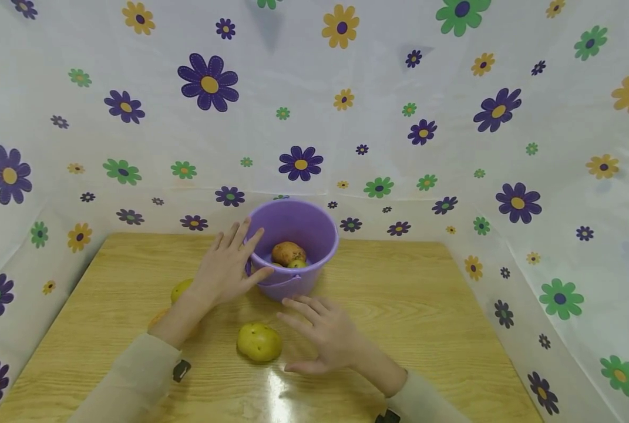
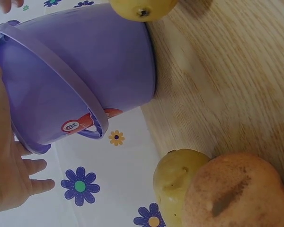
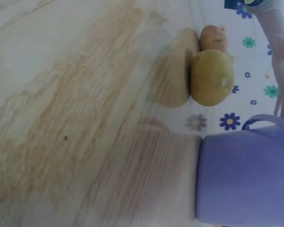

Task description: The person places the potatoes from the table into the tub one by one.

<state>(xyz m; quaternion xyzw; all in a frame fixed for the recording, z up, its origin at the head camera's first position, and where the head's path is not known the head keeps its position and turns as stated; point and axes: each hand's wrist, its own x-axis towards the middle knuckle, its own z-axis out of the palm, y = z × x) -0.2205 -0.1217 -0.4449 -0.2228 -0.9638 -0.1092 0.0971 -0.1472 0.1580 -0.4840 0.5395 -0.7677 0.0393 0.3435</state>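
A purple bucket (image 1: 285,288) stands upright at the back middle of the table, with a brown potato (image 1: 288,252) and a smaller yellow one showing inside. My left hand (image 1: 226,264) is at the bucket's left rim, fingers spread and mostly straight. In front of the bucket, my right hand (image 1: 325,335) hovers with its fingers extended, nothing in it. A yellow potato (image 1: 259,342) lies on the wood just left of that hand. Left of the bucket are another yellow potato (image 2: 175,182) and a brownish-orange potato (image 2: 236,194), both partly hidden by my left forearm in the head view.
The wooden table (image 1: 399,305) meets a white flower-printed cloth (image 1: 377,135) at the back and sides. The bucket's purple handle (image 2: 61,71) hangs down along its outside. Dark wrist devices (image 1: 181,370) sit at the sleeves.
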